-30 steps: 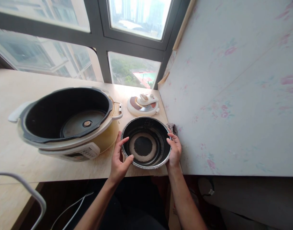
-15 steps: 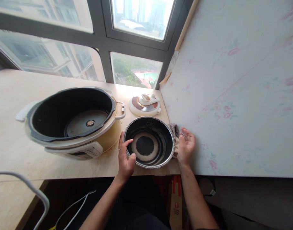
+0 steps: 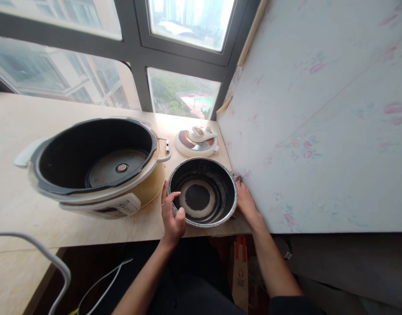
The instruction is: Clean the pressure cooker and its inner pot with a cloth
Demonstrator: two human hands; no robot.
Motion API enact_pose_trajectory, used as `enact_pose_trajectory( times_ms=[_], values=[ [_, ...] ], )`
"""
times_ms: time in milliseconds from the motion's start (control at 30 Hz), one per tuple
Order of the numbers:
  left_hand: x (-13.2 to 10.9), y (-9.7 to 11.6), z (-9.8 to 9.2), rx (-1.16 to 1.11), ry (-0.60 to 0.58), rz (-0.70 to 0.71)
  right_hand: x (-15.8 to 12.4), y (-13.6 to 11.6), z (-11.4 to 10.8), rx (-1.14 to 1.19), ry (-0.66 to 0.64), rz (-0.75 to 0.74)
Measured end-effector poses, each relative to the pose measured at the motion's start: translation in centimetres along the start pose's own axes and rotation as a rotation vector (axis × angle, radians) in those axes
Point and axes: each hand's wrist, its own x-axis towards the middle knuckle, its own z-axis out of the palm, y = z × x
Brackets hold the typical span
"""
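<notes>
A dark inner pot [image 3: 198, 196] with a silver rim and a worn pale ring on its base stands near the counter's front edge. At its left side, my left hand [image 3: 173, 218] holds the rim, index finger and thumb over the edge and other fingers outside. My right hand [image 3: 246, 200] reaches down between the pot and the wall, on a crumpled greyish cloth [image 3: 236, 176]. Its fingertips are hidden behind the pot, so its grip does not show. Left of the pot is the wide pressure cooker body [image 3: 147, 186], uncovered, with a dark interior.
A white and brown cooker lid [image 3: 197, 141] lies behind the pot near the window. The flower-patterned wall [image 3: 306, 131] borders the counter on the right. A grey cable [image 3: 54, 258] loops at the lower left. Below the counter hangs a paper bag [image 3: 240, 280] with red handles.
My right hand has moved from beside the wall down and inward onto the cloth, covering most of it. My left hand stays on the pot's rim. The view has shifted slightly.
</notes>
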Motion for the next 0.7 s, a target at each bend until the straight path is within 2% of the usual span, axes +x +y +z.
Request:
enact_pose_trajectory(
  times_ms=[133, 267, 367, 533, 600, 700],
  values=[
    [-0.1, -0.1, 0.2, 0.016, 0.061, 0.041, -1.5, -1.9, -1.0, -0.569, -0.235, 0.072],
    [-0.1, -0.2, 0.3, 0.019, 0.069, 0.079, -4.4, -3.8, -2.1, -0.74, -0.356, 0.091],
    [-0.1, -0.4, 0.3, 0.018, 0.066, 0.077, -6.8, -4.0, -2.4, -0.793, -0.354, 0.069],
    [-0.1, -0.3, 0.1, 0.034, 0.06, 0.014, -9.9, -3.0, -1.4, -0.774, -0.219, 0.02],
    [-0.1, -0.3, 0.1, 0.032, 0.057, 0.005, -10.4, -3.0, -1.0, -0.737, -0.195, 0.013],
    [-0.1, -0.1, 0.0, 0.03, 0.049, -0.003, -10.2, -3.8, -0.9, -0.778, -0.226, 0.031]
  ],
)
